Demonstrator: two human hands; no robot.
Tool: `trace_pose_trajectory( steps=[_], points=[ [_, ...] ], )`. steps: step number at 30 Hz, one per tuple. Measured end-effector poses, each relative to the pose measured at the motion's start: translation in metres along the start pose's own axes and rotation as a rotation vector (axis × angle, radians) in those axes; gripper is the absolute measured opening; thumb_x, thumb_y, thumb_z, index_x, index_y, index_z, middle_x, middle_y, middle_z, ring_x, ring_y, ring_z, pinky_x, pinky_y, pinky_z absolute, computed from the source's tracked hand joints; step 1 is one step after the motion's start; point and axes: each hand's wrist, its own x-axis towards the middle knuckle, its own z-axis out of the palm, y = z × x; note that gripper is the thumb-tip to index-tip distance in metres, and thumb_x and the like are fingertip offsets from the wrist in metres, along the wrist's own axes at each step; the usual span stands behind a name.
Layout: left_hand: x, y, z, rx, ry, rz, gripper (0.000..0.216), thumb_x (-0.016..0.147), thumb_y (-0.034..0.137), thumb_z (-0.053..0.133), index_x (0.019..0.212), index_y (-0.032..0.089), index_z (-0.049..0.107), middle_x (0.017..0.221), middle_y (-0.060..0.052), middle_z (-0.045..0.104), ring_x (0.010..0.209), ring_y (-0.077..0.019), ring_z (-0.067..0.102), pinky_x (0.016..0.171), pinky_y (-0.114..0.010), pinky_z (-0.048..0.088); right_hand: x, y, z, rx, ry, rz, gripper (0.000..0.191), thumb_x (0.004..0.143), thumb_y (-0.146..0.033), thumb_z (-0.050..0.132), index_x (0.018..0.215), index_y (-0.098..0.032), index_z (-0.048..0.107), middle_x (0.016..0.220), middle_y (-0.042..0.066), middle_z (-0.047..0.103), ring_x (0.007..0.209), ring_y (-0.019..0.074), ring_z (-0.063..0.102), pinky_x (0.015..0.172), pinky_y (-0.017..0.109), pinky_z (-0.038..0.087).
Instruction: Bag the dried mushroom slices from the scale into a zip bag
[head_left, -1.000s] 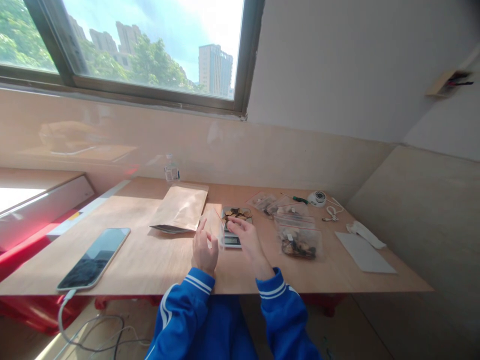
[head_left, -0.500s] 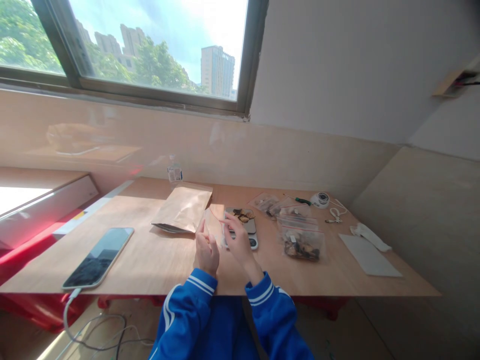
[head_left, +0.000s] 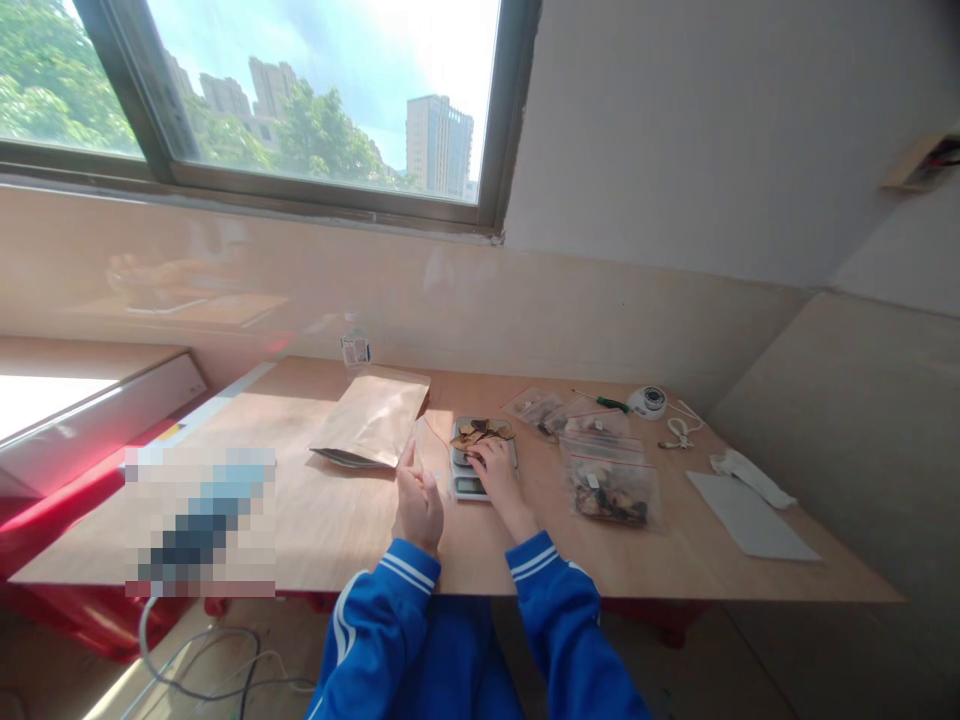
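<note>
My left hand [head_left: 418,502] holds up a small clear zip bag [head_left: 429,447] by its lower edge, just left of a small digital scale [head_left: 480,460]. Brown dried pieces [head_left: 480,433] are piled on the scale's plate. My right hand [head_left: 499,470] rests over the near side of the scale, fingers curled at the pile; whether it pinches a piece is hidden. Both arms wear blue sleeves with white stripes.
A brown paper envelope [head_left: 373,420] lies left of the scale, with a small bottle [head_left: 354,344] behind it. Right of the scale lie several clear bags [head_left: 611,485] with dried pieces, a screwdriver [head_left: 606,402], a round white device [head_left: 649,401] and white paper [head_left: 750,526]. A blurred flat object [head_left: 201,520] sits far left.
My right hand moved from beside the bag's opening back onto the scale's pile. The left hand kept the bag upright. The camera shifted slightly.
</note>
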Motion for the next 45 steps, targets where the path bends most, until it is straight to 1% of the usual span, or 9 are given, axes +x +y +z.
trace_pose_trajectory(
  steps=[7, 16, 21, 27, 30, 35, 38, 40, 45],
  points=[
    [0.0, -0.002, 0.001, -0.053, -0.005, -0.006, 0.013, 0.09, 0.029, 0.039, 0.079, 0.022, 0.039, 0.139, -0.016, 0.043, 0.132, -0.0235, 0.038, 0.106, -0.045, 0.034, 0.003, 0.012, -0.002, 0.19, 0.125, 0.047, 0.023, 0.084, -0.013, 0.048, 0.09, -0.019, 0.07, 0.096, 0.009, 0.064, 0.094, 0.0219, 0.057, 0.087, 0.038, 0.047],
    [0.001, 0.004, 0.001, -0.022, 0.017, -0.014, 0.011, 0.089, 0.025, 0.04, 0.078, 0.023, 0.04, 0.135, -0.017, 0.047, 0.129, -0.0245, 0.042, 0.102, -0.045, 0.037, 0.005, 0.017, -0.004, 0.371, 0.271, 0.185, 0.021, 0.081, -0.022, 0.054, 0.091, -0.017, 0.072, 0.095, 0.01, 0.066, 0.089, 0.0211, 0.062, 0.084, 0.037, 0.049],
    [0.0, 0.0, 0.001, -0.016, 0.001, -0.012, 0.011, 0.09, 0.025, 0.039, 0.079, 0.022, 0.04, 0.136, -0.016, 0.047, 0.129, -0.0243, 0.042, 0.102, -0.043, 0.037, 0.009, -0.015, -0.02, 0.562, 0.302, 0.226, 0.023, 0.08, -0.027, 0.059, 0.096, -0.016, 0.071, 0.099, 0.01, 0.066, 0.091, 0.0204, 0.063, 0.083, 0.034, 0.052],
    [-0.001, -0.006, 0.003, -0.017, -0.032, -0.041, 0.015, 0.092, 0.031, 0.036, 0.08, 0.022, 0.039, 0.139, -0.017, 0.043, 0.131, -0.0243, 0.039, 0.104, -0.045, 0.035, 0.017, -0.065, -0.03, 0.735, 0.093, 0.186, 0.022, 0.079, -0.028, 0.062, 0.097, -0.018, 0.07, 0.099, 0.007, 0.068, 0.088, 0.0184, 0.065, 0.08, 0.031, 0.054],
    [-0.002, -0.006, 0.002, -0.032, -0.031, -0.053, 0.016, 0.092, 0.031, 0.036, 0.079, 0.022, 0.038, 0.138, -0.018, 0.043, 0.131, -0.0246, 0.04, 0.104, -0.045, 0.035, 0.016, -0.069, -0.028, 0.65, -0.003, 0.088, 0.022, 0.08, -0.025, 0.061, 0.099, -0.02, 0.069, 0.102, 0.007, 0.067, 0.092, 0.0185, 0.063, 0.083, 0.032, 0.052],
    [-0.002, -0.004, 0.002, -0.035, -0.038, -0.052, 0.014, 0.092, 0.028, 0.034, 0.081, 0.022, 0.038, 0.138, -0.017, 0.045, 0.132, -0.0234, 0.039, 0.104, -0.045, 0.035, 0.011, -0.028, -0.025, 0.277, 0.154, 0.05, 0.024, 0.084, -0.023, 0.053, 0.103, -0.021, 0.068, 0.112, 0.01, 0.062, 0.111, 0.0226, 0.053, 0.1, 0.042, 0.04],
    [-0.001, -0.002, 0.002, -0.03, -0.028, -0.035, 0.013, 0.092, 0.026, 0.035, 0.08, 0.023, 0.038, 0.136, -0.016, 0.047, 0.131, -0.0227, 0.04, 0.104, -0.045, 0.035, 0.006, 0.005, -0.021, 0.156, 0.06, 0.044, 0.034, 0.082, -0.027, 0.057, 0.115, -0.021, 0.063, 0.124, 0.012, 0.056, 0.118, 0.025, 0.047, 0.102, 0.045, 0.037],
    [-0.001, -0.002, 0.002, -0.024, -0.012, -0.032, 0.013, 0.091, 0.025, 0.036, 0.078, 0.023, 0.039, 0.135, -0.016, 0.048, 0.13, -0.0228, 0.041, 0.104, -0.045, 0.035, 0.003, 0.02, -0.019, 0.096, -0.019, 0.043, 0.032, 0.082, -0.028, 0.058, 0.112, -0.021, 0.064, 0.125, 0.011, 0.056, 0.119, 0.0257, 0.046, 0.101, 0.046, 0.037],
    [0.0, -0.002, 0.001, -0.012, -0.025, -0.037, 0.013, 0.091, 0.026, 0.036, 0.078, 0.023, 0.038, 0.134, -0.016, 0.05, 0.128, -0.0229, 0.043, 0.101, -0.044, 0.037, -0.001, 0.024, -0.018, 0.03, -0.084, 0.043, 0.02, 0.085, -0.026, 0.055, 0.099, -0.022, 0.069, 0.111, 0.009, 0.063, 0.106, 0.0247, 0.052, 0.093, 0.044, 0.039]
  ],
)
